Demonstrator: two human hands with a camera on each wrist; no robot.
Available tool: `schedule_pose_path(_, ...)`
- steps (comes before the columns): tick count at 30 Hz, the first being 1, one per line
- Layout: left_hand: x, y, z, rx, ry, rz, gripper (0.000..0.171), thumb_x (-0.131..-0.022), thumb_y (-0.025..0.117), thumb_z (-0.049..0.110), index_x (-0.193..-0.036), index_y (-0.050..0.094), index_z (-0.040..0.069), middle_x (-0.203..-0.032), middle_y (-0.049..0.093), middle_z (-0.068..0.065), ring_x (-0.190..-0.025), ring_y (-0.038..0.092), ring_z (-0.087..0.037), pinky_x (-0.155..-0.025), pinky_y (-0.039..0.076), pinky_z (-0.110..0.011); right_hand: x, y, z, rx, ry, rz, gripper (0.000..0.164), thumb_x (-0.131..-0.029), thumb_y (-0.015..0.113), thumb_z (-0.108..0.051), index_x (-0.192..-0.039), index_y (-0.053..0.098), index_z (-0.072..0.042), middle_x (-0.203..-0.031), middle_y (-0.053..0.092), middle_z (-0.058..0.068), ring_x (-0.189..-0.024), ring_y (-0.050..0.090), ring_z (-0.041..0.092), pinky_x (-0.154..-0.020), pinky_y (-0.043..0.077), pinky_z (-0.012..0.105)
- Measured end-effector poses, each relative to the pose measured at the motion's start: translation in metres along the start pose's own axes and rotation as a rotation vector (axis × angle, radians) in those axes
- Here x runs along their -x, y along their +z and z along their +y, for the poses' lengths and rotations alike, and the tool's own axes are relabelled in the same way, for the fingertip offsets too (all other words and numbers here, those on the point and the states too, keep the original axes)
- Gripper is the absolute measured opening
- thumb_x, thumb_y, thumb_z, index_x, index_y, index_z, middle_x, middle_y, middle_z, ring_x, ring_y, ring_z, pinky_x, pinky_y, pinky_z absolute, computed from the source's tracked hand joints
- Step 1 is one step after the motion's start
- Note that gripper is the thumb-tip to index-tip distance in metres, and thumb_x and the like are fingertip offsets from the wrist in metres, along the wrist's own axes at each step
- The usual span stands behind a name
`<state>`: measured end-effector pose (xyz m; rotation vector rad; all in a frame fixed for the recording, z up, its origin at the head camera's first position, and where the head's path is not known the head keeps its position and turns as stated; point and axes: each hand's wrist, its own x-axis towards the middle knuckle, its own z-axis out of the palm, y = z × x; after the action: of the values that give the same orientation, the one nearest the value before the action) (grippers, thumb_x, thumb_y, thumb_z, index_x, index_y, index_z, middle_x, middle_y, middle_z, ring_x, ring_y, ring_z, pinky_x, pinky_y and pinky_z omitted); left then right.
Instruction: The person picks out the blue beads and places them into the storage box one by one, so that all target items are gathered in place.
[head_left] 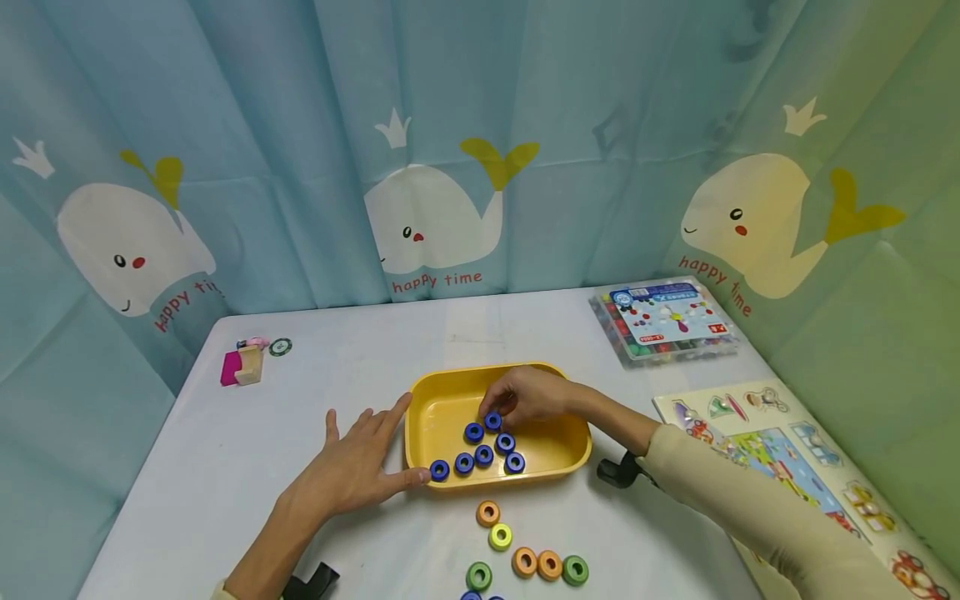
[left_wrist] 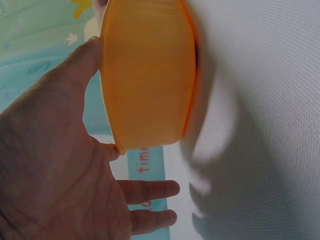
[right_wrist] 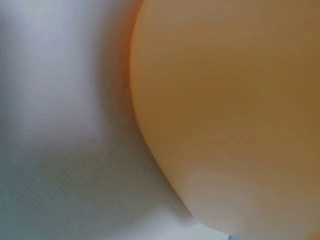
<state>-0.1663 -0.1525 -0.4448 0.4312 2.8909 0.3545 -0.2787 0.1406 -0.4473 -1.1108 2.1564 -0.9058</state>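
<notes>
A shallow yellow plastic tray [head_left: 442, 417] stands on the white table with several blue rings inside, mostly toward its near side. My left hand [head_left: 360, 468] is spread at the tray's left end, thumb and index fingertips touching the rim. The left wrist view shows the tray's outer wall [left_wrist: 150, 75] beside the left hand [left_wrist: 60, 150], its other fingers extended past the corner. Reaching in over the tray, my right hand [head_left: 534, 393] has its fingers curled down and pinches a blue ring [head_left: 492, 421]. Only the tray's wall [right_wrist: 225, 110] fills the right wrist view; that hand is hidden there.
Orange rings [head_left: 525, 562], green rings [head_left: 575, 570] and a yellow ring [head_left: 500, 537] lie in front of the tray. A clear bead case [head_left: 666, 321] sits back right, above a picture puzzle board [head_left: 787, 467]. Small toy pieces [head_left: 247, 367] and a round chip [head_left: 281, 347] lie back left.
</notes>
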Motion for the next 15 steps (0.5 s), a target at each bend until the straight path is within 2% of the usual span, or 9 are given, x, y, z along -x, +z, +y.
schedule_pose_path(8, 0.0, 0.0, 0.0, -0.003, 0.003, -0.002, 0.103, -0.069, 0.04, 0.085, -0.15, 0.005, 0.032, -0.14, 0.043, -0.008, -0.131, 0.032, -0.035, -0.098, -0.008, -0.068, 0.0, 0.001, 0.0, 0.013, 0.001, -0.002, 0.031, -0.077, 0.07, 0.003, -0.104, 0.07, -0.012, -0.098, 0.068, -0.005, -0.092, 0.063, 0.009, -0.078, 0.05, 0.021)
schedule_pose_path(15, 0.001, 0.0, 0.0, -0.008, -0.003, -0.007, 0.103, -0.069, 0.039, 0.085, -0.15, 0.005, 0.032, -0.14, 0.043, -0.008, -0.131, 0.032, -0.035, -0.098, -0.008, -0.068, 0.006, -0.003, -0.013, 0.091, 0.022, 0.007, 0.034, -0.079, 0.069, 0.0, -0.111, 0.068, -0.014, -0.104, 0.066, -0.007, -0.096, 0.061, 0.011, -0.082, 0.05, 0.023)
